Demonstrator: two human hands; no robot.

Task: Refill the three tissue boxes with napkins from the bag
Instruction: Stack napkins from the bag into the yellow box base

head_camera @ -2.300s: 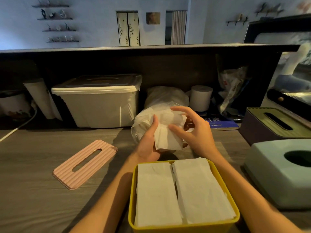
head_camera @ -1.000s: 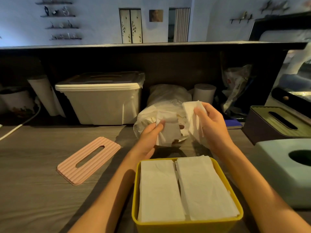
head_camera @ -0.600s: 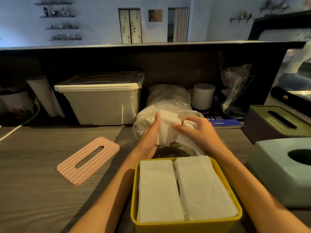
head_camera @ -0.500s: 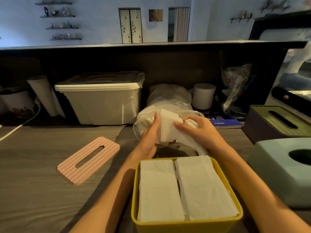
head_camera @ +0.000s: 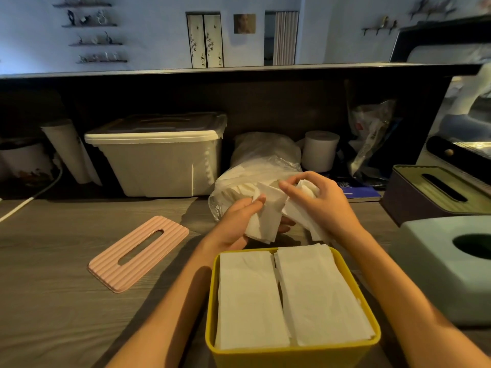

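A yellow tissue box (head_camera: 289, 353) stands open in front of me, filled with two side-by-side stacks of white napkins (head_camera: 287, 296). Its pink ribbed lid (head_camera: 138, 252) lies on the table to the left. Behind the box lies a clear plastic bag (head_camera: 249, 176) of napkins. My left hand (head_camera: 236, 221) pinches a wad of white napkins (head_camera: 265, 219) at the bag's mouth. My right hand (head_camera: 316, 203) grips more napkins beside it. A pale green tissue box (head_camera: 435, 264) with an oval hole and a dark box with a slotted olive lid (head_camera: 435, 189) stand at the right.
A cream lidded storage bin (head_camera: 162, 155) sits behind on the left under a dark shelf. A white paper roll (head_camera: 320, 150), a crumpled plastic bag (head_camera: 372, 134) and a blue book (head_camera: 356, 191) are behind the napkin bag. A white cable (head_camera: 24, 205) runs at far left.
My right hand had lifted some napkins up to the right, then came back down to the left hand. Both hands now hold napkins together just above the box's far rim.
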